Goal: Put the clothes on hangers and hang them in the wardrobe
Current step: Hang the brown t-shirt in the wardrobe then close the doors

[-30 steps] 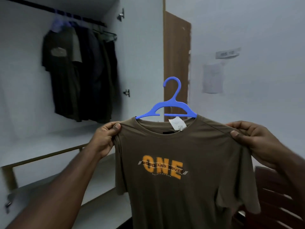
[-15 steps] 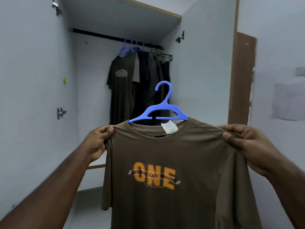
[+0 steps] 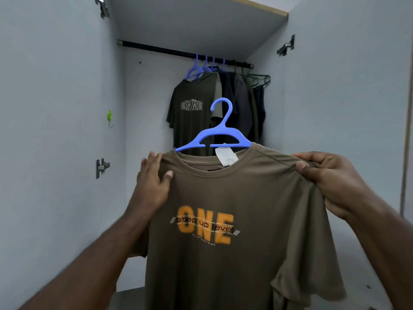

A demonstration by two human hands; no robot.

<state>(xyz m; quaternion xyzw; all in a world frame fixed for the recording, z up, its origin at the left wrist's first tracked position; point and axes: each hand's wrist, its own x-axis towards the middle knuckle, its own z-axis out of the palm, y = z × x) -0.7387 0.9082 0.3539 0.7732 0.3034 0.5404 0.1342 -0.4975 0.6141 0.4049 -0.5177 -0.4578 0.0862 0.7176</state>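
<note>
I hold up a brown T-shirt point(image 3: 234, 260) with an orange "ONE" print; it hangs on a blue plastic hanger point(image 3: 220, 139) whose hook sticks up above the collar. My left hand point(image 3: 152, 186) lies on the shirt's left shoulder with straight fingers, thumb on the front. My right hand point(image 3: 330, 180) pinches the right shoulder seam with curled fingers. Straight ahead is the open wardrobe, its black rail point(image 3: 161, 49) running above the hanger.
Several dark shirts point(image 3: 190, 113) hang on blue hangers at the rail's right half, with green hangers point(image 3: 259, 78) at the far right. The rail's left half is bare. Wardrobe doors point(image 3: 55, 153) stand open on both sides, with metal hinges and a small green hook point(image 3: 109, 116) on the left one.
My view has swung from the right of the wardrobe to face it, and I am closer. My left hand has loosened from a pinch to straight fingers on the shoulder.
</note>
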